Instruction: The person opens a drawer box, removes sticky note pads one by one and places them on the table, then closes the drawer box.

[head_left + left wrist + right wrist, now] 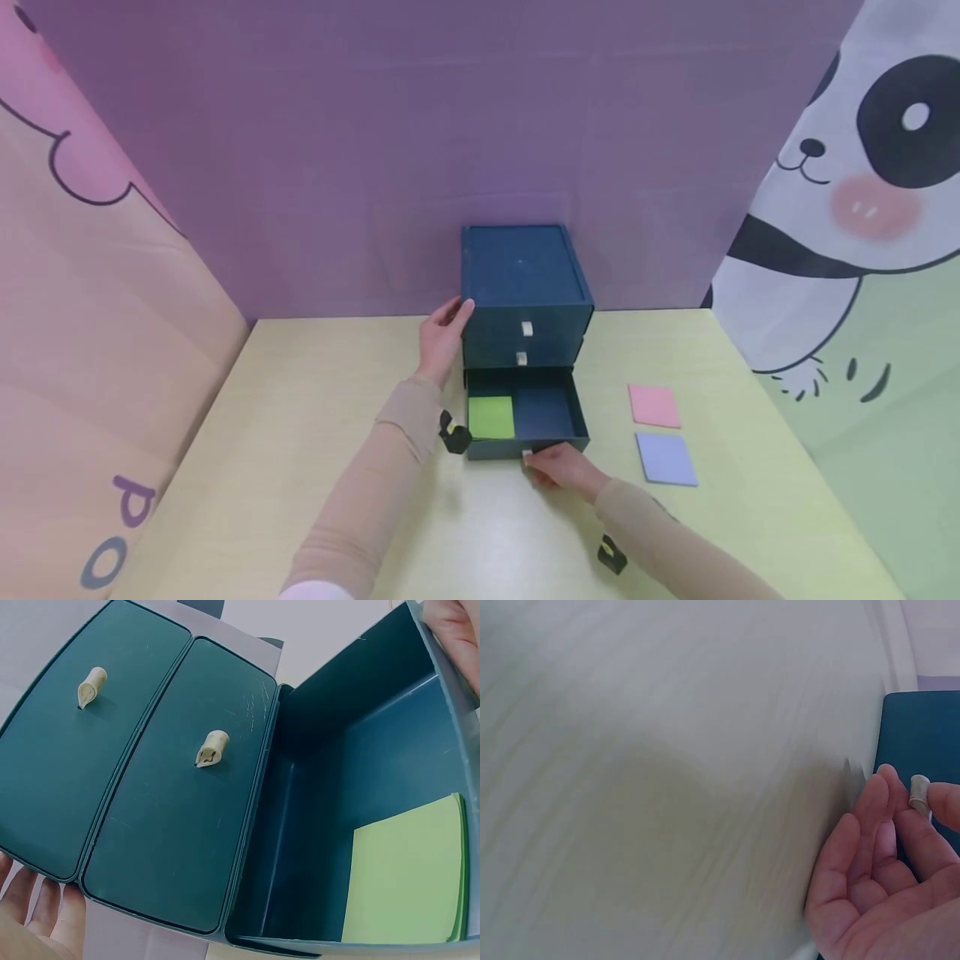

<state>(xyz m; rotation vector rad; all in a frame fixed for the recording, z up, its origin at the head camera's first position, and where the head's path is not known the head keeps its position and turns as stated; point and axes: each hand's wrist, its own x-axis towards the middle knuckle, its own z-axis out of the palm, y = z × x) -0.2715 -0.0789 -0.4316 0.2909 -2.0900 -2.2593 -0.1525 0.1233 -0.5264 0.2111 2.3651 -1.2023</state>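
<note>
A dark blue drawer cabinet [525,267] stands at the back of the table, its bottom drawer [551,412] pulled out and the upper two drawers closed. Inside the open drawer, a green sticky note pad [491,417] lies at the left. My right hand [564,468] pinches the small pale knob [919,793] on that drawer's front between thumb and finger. My left hand [442,337] rests against the cabinet's left side, with its fingers [67,919] along the edge in the left wrist view.
Right of the cabinet, a pink sticky note pad [655,406] and a lavender one [666,458] lie on the table [322,417]. A purple backdrop [337,167] rises right behind the cabinet, with printed cloth panels on both sides.
</note>
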